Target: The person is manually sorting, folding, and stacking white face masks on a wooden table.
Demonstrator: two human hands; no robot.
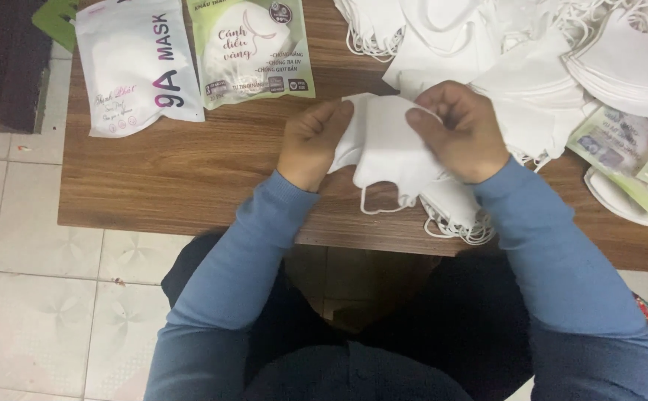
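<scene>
1. Left hand (pixel 313 145) and right hand (pixel 464 132) pinching white mask (pixel 385 145), fingers clamped on its edges, above wooden table (pixel 190 178).
2. Risk: ear loop (pixel 378 204) dangling, possibly snagging the mask stack (pixel 454 212) beneath.

Low wooden table (pixel 190 171) on pale tiled floor (pixel 34 297).

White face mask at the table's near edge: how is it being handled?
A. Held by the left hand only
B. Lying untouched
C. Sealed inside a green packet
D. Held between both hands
D. The left hand and the right hand both grip the white face mask from opposite sides above the wooden table.
</scene>
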